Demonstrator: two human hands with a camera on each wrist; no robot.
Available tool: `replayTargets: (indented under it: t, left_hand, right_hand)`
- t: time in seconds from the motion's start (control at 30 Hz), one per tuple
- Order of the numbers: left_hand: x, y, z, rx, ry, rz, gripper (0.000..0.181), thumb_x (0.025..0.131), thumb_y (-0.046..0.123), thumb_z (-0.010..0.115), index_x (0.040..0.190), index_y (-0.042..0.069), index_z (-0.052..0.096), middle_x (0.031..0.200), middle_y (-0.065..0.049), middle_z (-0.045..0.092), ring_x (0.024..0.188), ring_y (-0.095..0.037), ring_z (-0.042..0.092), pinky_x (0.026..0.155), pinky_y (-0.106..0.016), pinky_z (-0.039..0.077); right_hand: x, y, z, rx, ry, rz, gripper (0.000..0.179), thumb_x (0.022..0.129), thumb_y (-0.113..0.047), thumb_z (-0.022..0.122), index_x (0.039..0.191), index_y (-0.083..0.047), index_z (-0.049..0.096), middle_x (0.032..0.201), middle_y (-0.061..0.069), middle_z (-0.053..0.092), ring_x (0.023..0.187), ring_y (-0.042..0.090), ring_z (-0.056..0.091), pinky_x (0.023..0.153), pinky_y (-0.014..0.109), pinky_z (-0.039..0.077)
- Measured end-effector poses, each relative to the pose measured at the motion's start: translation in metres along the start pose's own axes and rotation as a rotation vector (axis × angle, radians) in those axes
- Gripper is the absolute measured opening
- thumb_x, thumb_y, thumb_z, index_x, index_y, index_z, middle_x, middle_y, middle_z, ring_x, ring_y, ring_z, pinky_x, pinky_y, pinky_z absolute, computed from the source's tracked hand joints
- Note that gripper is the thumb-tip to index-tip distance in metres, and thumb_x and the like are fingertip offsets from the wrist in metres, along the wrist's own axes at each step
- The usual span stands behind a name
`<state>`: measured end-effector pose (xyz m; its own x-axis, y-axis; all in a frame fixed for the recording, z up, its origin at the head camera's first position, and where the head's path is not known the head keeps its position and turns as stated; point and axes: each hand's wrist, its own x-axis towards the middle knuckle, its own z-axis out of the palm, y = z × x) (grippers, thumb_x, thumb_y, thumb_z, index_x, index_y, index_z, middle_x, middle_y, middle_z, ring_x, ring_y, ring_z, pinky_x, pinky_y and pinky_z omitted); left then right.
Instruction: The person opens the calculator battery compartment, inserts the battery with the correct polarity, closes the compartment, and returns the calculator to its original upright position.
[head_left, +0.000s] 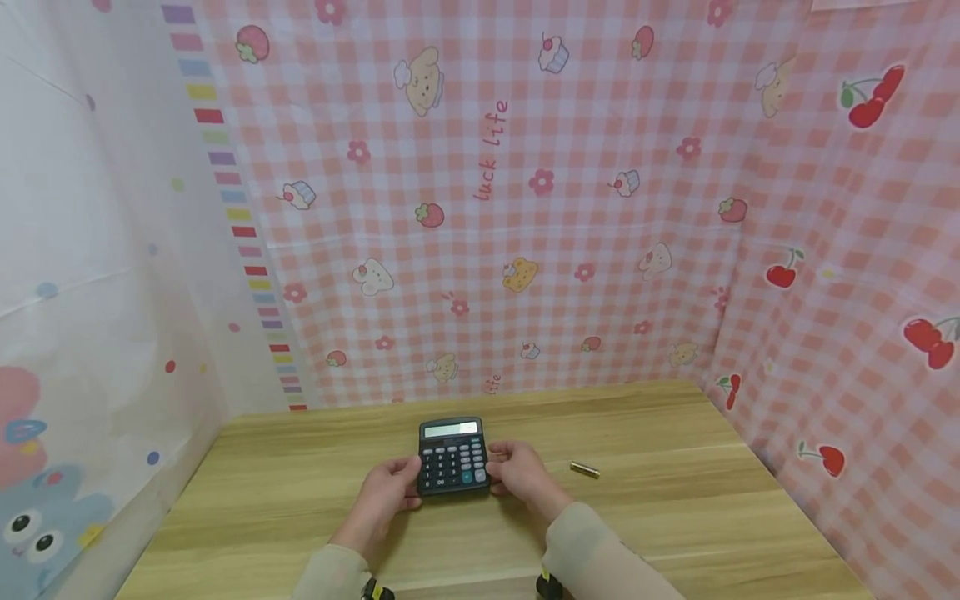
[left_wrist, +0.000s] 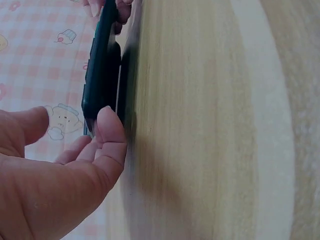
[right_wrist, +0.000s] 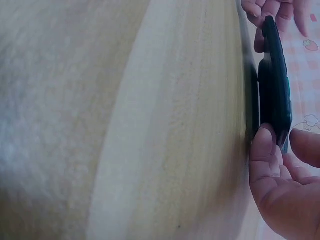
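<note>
Two hands share one load here: your left hand [head_left: 386,492] and your right hand [head_left: 525,475] each hold a side edge of the black rectangular plastic desk calculator [head_left: 453,457], which sits between them over the pale wood-grain tabletop [head_left: 690,508], keys and display facing up. Your fingers are narrow about those edges, with some fingertips tucked under the rim; how firmly either thumb bears down, I cannot tell from these angles. Both wrist views show a thin bright gap beneath the side facing you, so the body looks slightly raised or tilted; whether its far side touches the wood, I cannot tell.

Your likeliest trouble is a slip. You have only the edges, so if one hand moves faster or relaxes first, the calculator could twist, drop a corner onto the wood or trap a fingertip. Gripping harder to make up for it might press a key, since the outer ones come close to your fingers.

Your other hazard is the small gold-and-black cylindrical battery [head_left: 585,470], lying on its side on the tabletop, to the right of your right hand and apart from it. Being round, it could roll if that wrist or your beige right sleeve [head_left: 588,542] swings outward and brushes it.
</note>
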<state>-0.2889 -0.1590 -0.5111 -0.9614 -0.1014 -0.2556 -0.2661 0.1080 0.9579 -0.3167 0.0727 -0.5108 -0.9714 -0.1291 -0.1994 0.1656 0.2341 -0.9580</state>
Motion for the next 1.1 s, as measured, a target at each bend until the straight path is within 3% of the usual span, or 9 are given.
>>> replayTargets:
  t: [0.33, 0.63, 1.1]
  left_hand:
    - [0.0025, -0.0060, 0.0015, 0.052, -0.029, 0.065, 0.044, 0.108, 0.001, 0.058, 0.147, -0.018, 0.050, 0.130, -0.031, 0.067, 0.089, -0.019, 0.066, 0.075, -0.033, 0.063]
    - [0.0001, -0.0031, 0.0009, 0.074, -0.026, 0.030, 0.046, 0.109, 0.004, 0.056, 0.152, -0.011, 0.049, 0.138, -0.027, 0.064, 0.094, -0.023, 0.066, 0.079, -0.034, 0.061]
    - [-0.0011, -0.0038, -0.0018, 0.068, -0.049, 0.053, 0.048, 0.109, 0.005, 0.055, 0.156, -0.004, 0.048, 0.151, -0.026, 0.059, 0.101, -0.023, 0.066, 0.083, -0.035, 0.060]
  right_hand:
    - [0.0038, 0.0047, -0.0001, 0.021, -0.013, -0.036, 0.048, 0.099, 0.007, 0.067, 0.145, 0.011, 0.055, 0.134, 0.029, 0.070, 0.104, 0.022, 0.074, 0.081, 0.037, 0.066]
    - [0.0023, 0.0040, -0.0026, 0.040, -0.026, -0.037, 0.054, 0.097, 0.011, 0.069, 0.148, 0.011, 0.052, 0.126, 0.026, 0.072, 0.102, 0.020, 0.072, 0.086, 0.038, 0.066]
    - [-0.0003, 0.0001, -0.0056, 0.051, -0.031, -0.059, 0.061, 0.094, 0.012, 0.069, 0.151, 0.007, 0.050, 0.130, 0.027, 0.070, 0.104, 0.021, 0.073, 0.086, 0.037, 0.066]
